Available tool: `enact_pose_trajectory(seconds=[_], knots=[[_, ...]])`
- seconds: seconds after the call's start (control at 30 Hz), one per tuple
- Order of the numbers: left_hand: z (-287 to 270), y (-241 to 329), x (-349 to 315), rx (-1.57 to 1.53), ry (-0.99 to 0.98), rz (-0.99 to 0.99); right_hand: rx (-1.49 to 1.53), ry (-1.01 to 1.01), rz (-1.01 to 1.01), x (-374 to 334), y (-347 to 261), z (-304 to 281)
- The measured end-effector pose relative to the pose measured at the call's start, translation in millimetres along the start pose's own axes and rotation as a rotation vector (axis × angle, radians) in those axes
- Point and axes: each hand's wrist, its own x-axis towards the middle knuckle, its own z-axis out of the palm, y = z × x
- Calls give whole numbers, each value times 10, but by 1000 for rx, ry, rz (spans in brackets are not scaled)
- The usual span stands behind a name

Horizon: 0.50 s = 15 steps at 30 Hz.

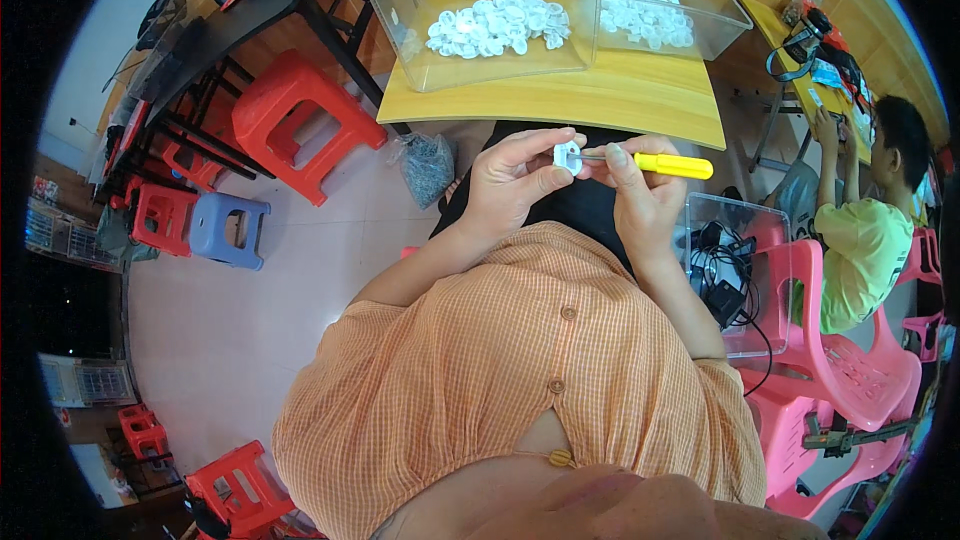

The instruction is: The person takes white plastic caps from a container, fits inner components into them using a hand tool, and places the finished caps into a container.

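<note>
above the person's lap, just short of the near edge of the yellow desk (560, 100), both hands meet over one small job. on the desk stand two clear plastic bins: the left bin (400, 10) holds a heap of small white parts (498, 25), the right bin (715, 5) a second heap of the same kind. red stools (300, 120) and a blue one stand on the floor to the left, and a dark bag of small bits (428, 168) lies by the desk leg. to the right another person in a yellow-green shirt (862, 255) sits on a pink chair, busy with their own things.

the right hand (640, 185) is closed round a yellow-handled screwdriver (672, 165), its shaft running left toward the part. the left hand (515, 180) pinches a small white part (567, 155) between thumb and fingertips, the other fingers curled loosely (the tip's seat in the part is too small to make out).

the risk, as it looks: the part is held in the air with nothing under it, so a slipping tip could jab the left fingers, or the part could spring free and drop to the floor.
</note>
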Motion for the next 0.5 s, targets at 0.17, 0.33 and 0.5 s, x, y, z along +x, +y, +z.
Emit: enact_pose_trajectory(seconds=[0.17,0.33,0.5], knots=[[-14,-27,1,-151,13,-105,-17,-24,-28,15,-60,-9],[-6,-36,9,-201,24,-130,6,-9,-129,-5,-92,44],[-31,-66,6,-168,11,-99,16,-34,-122,-16,-83,36]])
